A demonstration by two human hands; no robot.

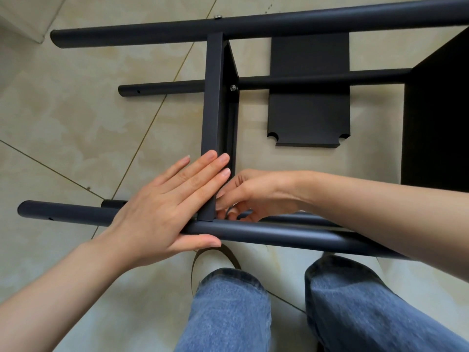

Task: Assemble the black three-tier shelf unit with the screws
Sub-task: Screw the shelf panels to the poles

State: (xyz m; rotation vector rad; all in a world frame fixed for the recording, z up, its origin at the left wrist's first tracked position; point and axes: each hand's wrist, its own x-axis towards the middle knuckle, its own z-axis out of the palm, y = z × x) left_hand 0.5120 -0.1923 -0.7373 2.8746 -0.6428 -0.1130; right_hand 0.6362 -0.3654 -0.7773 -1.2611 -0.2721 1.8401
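Note:
The black shelf unit lies on its side on the tiled floor. Four round black poles run left to right: a far upper pole (253, 25), a lower far pole (162, 88), and a near upper pole (279, 235) with another under it. A black shelf panel (212, 97) stands on edge between them, with a silver screw (232, 87) at its far corner. My left hand (165, 207) lies flat with straight fingers on the panel's near end, thumb under the near pole. My right hand (251, 194) has curled fingers at the panel's inner near corner; what it pinches is hidden.
A loose black shelf panel (309, 110) with notched corners lies flat on the floor beyond the frame. Another black shelf panel (436, 118) stands on the right. A screw head (217, 16) shows on the far pole. My legs in blue jeans (228, 308) are below.

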